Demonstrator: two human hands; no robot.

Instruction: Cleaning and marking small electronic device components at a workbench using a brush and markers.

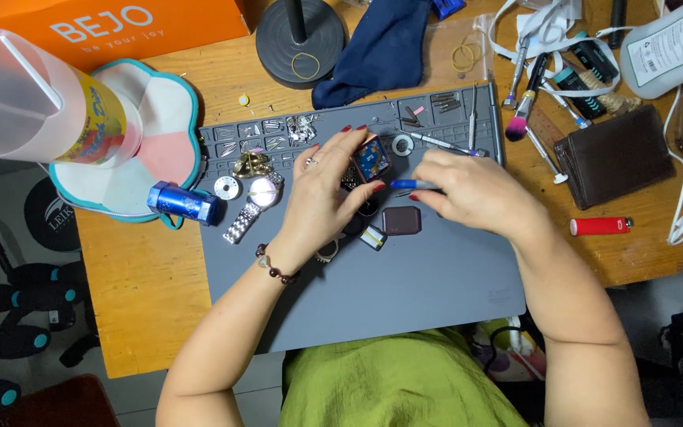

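Seen from above, a person in a green top (393, 387) is sitting at a wooden worktop (144, 292) covered by a grey mat (373, 296). The left hand (326, 190), wearing a bead bracelet (274, 269), is curling its fingers around a small square watch case (373, 158) and holding it tilted just above the mat's middle. The right hand (472, 190) is closing around a blue-tipped tool (411, 184), its tip pointing at the case and lying just beside the left fingertips. Below the hands, a dark square part (401, 221) and a smaller module (373, 237) are lying on the mat. To the left, a steel-band watch (253, 205), a round disc (227, 187) and a blue cylinder (183, 203) are resting near the mat's edge. To the right, a red lighter (601, 226) and a brown wallet (614, 154) are lying on the bare worktop. Farther off, tweezers (440, 142) and small parts are sitting in the mat's tray slots, with a dark cloth (377, 51), a round stand base (300, 43) and a brush (525, 107) beyond.
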